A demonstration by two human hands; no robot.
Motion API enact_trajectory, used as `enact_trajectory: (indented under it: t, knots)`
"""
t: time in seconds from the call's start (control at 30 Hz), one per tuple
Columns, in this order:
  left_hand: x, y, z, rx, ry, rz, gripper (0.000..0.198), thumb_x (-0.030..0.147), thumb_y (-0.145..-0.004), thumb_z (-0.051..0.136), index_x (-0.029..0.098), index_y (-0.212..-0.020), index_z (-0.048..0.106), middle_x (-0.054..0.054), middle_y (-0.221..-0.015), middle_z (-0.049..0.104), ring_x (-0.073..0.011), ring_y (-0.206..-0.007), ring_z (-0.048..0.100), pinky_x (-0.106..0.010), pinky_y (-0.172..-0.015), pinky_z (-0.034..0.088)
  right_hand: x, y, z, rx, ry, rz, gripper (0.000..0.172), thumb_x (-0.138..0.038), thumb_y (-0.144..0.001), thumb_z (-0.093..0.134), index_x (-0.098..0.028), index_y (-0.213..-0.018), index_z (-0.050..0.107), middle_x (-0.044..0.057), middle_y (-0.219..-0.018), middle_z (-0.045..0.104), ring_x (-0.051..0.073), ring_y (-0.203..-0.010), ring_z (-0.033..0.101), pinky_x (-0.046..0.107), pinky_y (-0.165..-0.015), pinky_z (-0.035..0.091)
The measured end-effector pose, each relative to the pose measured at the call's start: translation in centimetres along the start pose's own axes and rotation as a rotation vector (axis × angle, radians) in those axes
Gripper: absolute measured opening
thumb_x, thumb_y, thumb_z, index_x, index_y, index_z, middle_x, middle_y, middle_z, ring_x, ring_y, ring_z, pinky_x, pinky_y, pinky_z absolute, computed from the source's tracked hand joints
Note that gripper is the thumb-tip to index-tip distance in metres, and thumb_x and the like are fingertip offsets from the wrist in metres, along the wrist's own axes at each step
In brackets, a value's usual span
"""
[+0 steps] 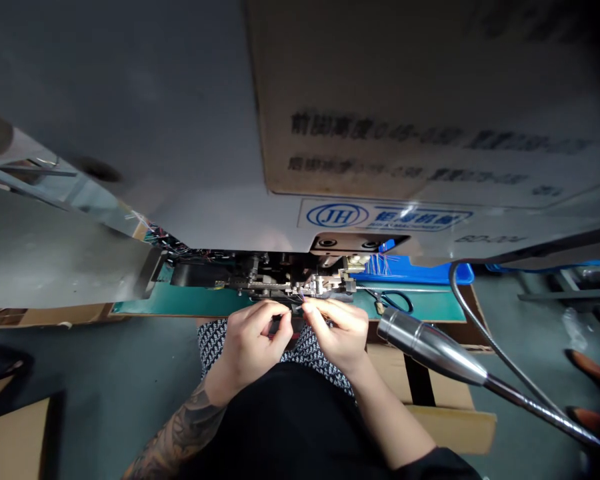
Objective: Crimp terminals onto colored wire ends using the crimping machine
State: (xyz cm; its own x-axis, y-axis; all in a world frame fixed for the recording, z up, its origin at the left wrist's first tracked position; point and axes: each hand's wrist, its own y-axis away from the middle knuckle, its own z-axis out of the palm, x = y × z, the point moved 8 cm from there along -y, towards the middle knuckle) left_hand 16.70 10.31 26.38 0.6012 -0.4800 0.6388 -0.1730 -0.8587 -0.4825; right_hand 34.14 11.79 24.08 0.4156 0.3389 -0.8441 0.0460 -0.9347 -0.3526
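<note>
My left hand (250, 340) and my right hand (337, 330) are close together under a grey machine (205, 167), just in front of its metal tooling (290, 283). Both hands are closed in a pinch. Thin coloured wires (300, 301) run between the fingertips of the two hands at the tooling's front edge. My left fingers curl round something dark that I cannot make out. Below the hands are a patterned cloth (215, 340) and my dark clothing.
A green mat (190, 300) covers the bench under the machine. Blue-handled scissors (393, 301) and a blue tray (410, 270) with wires lie to the right. A metal lamp head on a flexible arm (430, 347) juts in at right. Cardboard boxes stand below.
</note>
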Motion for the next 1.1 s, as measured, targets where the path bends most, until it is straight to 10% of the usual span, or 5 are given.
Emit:
enact_trajectory:
  t: [0.37,0.87,1.1]
  knots:
    - [0.5,0.0,0.4,0.074,-0.063,0.037,0.015,0.009,-0.101,0.066,0.018,-0.090,0.068,-0.002,-0.086,0.076,-0.0087,-0.059,0.056,-0.024,-0.060,0.051,2.4,0.0,1.0,0.113,-0.242,0.430,0.042,-0.049,-0.097,0.078,-0.021,-0.066,0.075,0.000,-0.052,0.065,0.015,-0.043,0.054,0.029,-0.043,0.044]
    - [-0.3,0.1,0.1,0.026,-0.001,0.012,0.013,0.007,-0.097,0.068,0.020,-0.095,0.072,0.000,-0.085,0.077,-0.0084,-0.053,0.048,-0.026,-0.057,0.048,2.5,0.1,1.7,0.010,-0.367,0.449,0.034,-0.050,-0.095,0.081,-0.020,-0.080,0.086,0.002,-0.059,0.072,0.016,-0.044,0.058,0.029,-0.043,0.048]
    - [-0.1,-0.2,0.1,0.000,0.040,0.004,0.011,0.010,-0.098,0.069,0.020,-0.094,0.073,0.000,-0.084,0.076,-0.0079,-0.052,0.042,-0.025,-0.055,0.044,0.9,-0.4,0.1,0.126,-0.135,0.206,0.023,-0.034,-0.095,0.079,-0.022,-0.076,0.082,-0.003,-0.054,0.061,0.015,-0.048,0.052,0.031,-0.051,0.050]
